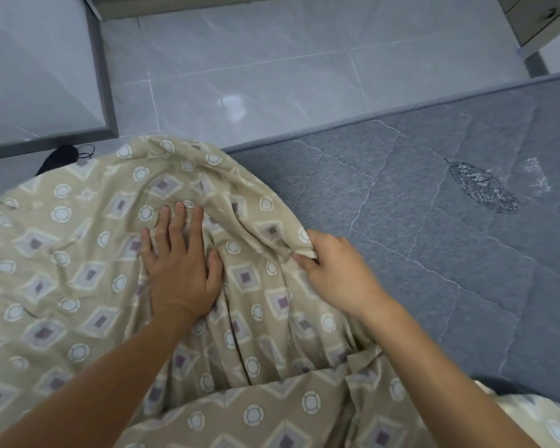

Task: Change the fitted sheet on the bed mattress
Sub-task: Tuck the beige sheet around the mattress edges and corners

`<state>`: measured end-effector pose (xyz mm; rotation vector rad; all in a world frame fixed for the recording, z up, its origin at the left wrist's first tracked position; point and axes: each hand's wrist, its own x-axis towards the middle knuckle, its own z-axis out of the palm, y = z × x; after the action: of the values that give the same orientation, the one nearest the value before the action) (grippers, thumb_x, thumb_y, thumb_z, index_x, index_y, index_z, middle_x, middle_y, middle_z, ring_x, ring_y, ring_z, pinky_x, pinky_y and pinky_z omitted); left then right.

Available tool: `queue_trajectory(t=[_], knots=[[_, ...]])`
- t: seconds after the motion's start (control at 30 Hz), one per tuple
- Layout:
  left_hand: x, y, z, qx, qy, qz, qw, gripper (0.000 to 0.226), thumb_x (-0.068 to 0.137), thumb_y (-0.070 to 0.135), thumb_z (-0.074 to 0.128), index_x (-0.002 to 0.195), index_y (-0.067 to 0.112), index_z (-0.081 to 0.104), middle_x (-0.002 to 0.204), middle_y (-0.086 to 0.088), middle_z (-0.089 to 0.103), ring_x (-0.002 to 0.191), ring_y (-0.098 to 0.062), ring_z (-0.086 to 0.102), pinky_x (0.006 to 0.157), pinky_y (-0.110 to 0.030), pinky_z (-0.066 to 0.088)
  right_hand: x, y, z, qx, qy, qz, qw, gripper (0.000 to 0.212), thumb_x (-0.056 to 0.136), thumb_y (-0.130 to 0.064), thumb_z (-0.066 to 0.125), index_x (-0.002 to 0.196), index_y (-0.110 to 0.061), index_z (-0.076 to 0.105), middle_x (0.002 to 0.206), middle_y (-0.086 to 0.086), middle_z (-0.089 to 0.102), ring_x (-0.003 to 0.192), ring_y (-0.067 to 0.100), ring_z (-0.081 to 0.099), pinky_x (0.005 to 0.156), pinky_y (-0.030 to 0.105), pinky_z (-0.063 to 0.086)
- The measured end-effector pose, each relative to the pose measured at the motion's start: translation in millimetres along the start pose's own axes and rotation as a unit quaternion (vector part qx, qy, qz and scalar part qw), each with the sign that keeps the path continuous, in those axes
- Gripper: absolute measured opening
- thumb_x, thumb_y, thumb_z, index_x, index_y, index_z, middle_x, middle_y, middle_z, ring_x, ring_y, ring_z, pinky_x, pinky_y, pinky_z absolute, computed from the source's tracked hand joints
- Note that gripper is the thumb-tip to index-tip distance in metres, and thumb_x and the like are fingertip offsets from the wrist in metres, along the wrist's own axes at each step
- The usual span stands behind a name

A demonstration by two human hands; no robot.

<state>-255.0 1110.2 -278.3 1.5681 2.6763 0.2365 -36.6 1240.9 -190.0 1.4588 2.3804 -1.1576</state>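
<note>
Head view: the beige patterned fitted sheet (78, 270) lies bunched over the near corner of the grey mattress (434, 221). The left hand (181, 270) presses flat on it, fingers spread; the right hand (333, 273) pinches its folded edge just beside.

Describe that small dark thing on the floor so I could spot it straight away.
Start at the beige patterned sheet on the grey mattress and follow its far left edge to the tiled floor. There, below the grey-framed panel, a black fabric item with a thin looped cord peeks out, the only black thing around.
</note>
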Motion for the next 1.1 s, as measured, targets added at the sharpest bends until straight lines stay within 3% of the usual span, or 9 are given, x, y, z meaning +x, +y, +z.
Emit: queue_trajectory(t=[0.17, 0.33, 0.47, 0.57, 0.63, 0.73, 0.9, 1.0, 1.1], knots=[[-1.1, 0.9, 0.9, -0.004, 0.002, 0.0, 1.0, 0.075, 0.096, 0.04, 0.043, 0.165, 0.016, 0.026, 0.171, -0.013, 0.023, 0.16, -0.034, 0.014, 0.126, -0.063, 0.011, 42.0, 12.6, -3.6, -0.078, 0.098, -0.002, 0.992, 0.014, 0.099, -0.032, 0.056, 0.095, -0.019, 0.054, 0.091, 0.016, 0.07, 0.089, 0.047, 0.062, 0.068, 0.047, 0.049], [-1.6, -0.8, -1.1, -0.014, -0.007, 0.003, 1.0, 0.075, 0.097, 0.041, 0.041, 0.166, 0.017, 0.025, 0.173, -0.01, 0.02, 0.161, -0.031, 0.01, 0.126, -0.063, 0.011, 115.2, -12.6, -73.2, -0.172, 0.164, -0.054, 0.97, 0.009, 0.093, -0.019, 0.055, 0.099, -0.014, 0.056, 0.098, 0.024, 0.067, 0.093, 0.051, 0.06, 0.066, 0.044, 0.036], [0.1, -1.3, 0.0, -0.015, -0.009, 0.001, 1.0, 0.074, 0.098, 0.043, 0.04, 0.166, 0.016, 0.026, 0.173, -0.01, 0.019, 0.162, -0.031, 0.009, 0.126, -0.063, 0.011, 173.7, -66.5, -115.9, -0.23, 0.237, -0.138, 0.934, 0.014, 0.09, -0.023, 0.057, 0.103, -0.017, 0.057, 0.1, 0.02, 0.07, 0.096, 0.049, 0.06, 0.065, 0.043, 0.029], [0.4, -2.8, 2.1, -0.005, -0.011, 0.006, 1.0, 0.074, 0.098, 0.044, 0.037, 0.165, 0.015, 0.027, 0.173, -0.011, 0.019, 0.161, -0.032, 0.01, 0.126, -0.064, 0.012, 195.0, -81.2, -98.1, -0.2, 0.243, -0.185, 0.931, 0.029, 0.093, -0.034, 0.063, 0.114, -0.016, 0.056, 0.102, 0.012, 0.07, 0.096, 0.044, 0.062, 0.065, 0.041, 0.029], [0.4, -5.0, 3.3, -0.001, -0.007, 0.011, 1.0, 0.074, 0.098, 0.044, 0.037, 0.165, 0.015, 0.027, 0.173, -0.013, 0.02, 0.161, -0.034, 0.011, 0.126, -0.064, 0.013, 198.7, -60.7, -78.6, -0.163, 0.183, -0.144, 0.959, 0.044, 0.093, -0.045, 0.069, 0.122, -0.016, 0.051, 0.117, 0.01, 0.061, 0.109, 0.04, 0.057, 0.073, 0.043, 0.039], [2.1, -4.9, 3.8, 0.001, 0.0, 0.014, 1.0, 0.073, 0.098, 0.044, 0.038, 0.165, 0.015, 0.028, 0.172, -0.014, 0.022, 0.16, -0.036, 0.015, 0.125, -0.065, 0.014, 193.0, -23.0, -73.5, -0.11, 0.127, -0.049, 0.984, 0.069, 0.086, -0.056, 0.075, 0.136, -0.02, 0.046, 0.132, 0.011, 0.046, 0.126, 0.039, 0.047, 0.101, 0.049, 0.045], [-0.4, -5.9, 4.1, 0.011, -0.015, 0.012, 1.0, 0.074, 0.098, 0.044, 0.036, 0.165, 0.015, 0.026, 0.172, -0.013, 0.021, 0.16, -0.036, 0.014, 0.125, -0.065, 0.013, 162.0, 2.8, -96.6, -0.166, 0.104, 0.047, 0.98, 0.071, 0.086, -0.067, 0.065, 0.134, -0.017, 0.054, 0.143, 0.009, 0.042, 0.139, 0.035, 0.035, 0.11, 0.055, 0.039], [1.1, -3.2, 2.5, 0.001, -0.015, 0.003, 1.0, 0.077, 0.095, 0.043, 0.038, 0.165, 0.014, 0.028, 0.171, -0.014, 0.023, 0.16, -0.036, 0.014, 0.125, -0.065, 0.012, 139.4, 18.1, -91.0, -0.181, 0.152, 0.029, 0.971, 0.049, 0.091, -0.049, 0.071, 0.124, -0.014, 0.06, 0.136, 0.01, 0.049, 0.131, 0.037, 0.042, 0.1, 0.05, 0.045], [1.4, -1.9, 1.5, 0.005, -0.014, 0.005, 1.0, 0.078, 0.093, 0.042, 0.042, 0.164, 0.013, 0.029, 0.171, -0.015, 0.024, 0.16, -0.036, 0.015, 0.125, -0.065, 0.012, 125.7, 12.0, -68.8, -0.167, 0.248, -0.057, 0.953, 0.019, 0.088, -0.014, 0.067, 0.104, -0.01, 0.058, 0.104, 0.013, 0.062, 0.097, 0.041, 0.057, 0.067, 0.043, 0.039]])
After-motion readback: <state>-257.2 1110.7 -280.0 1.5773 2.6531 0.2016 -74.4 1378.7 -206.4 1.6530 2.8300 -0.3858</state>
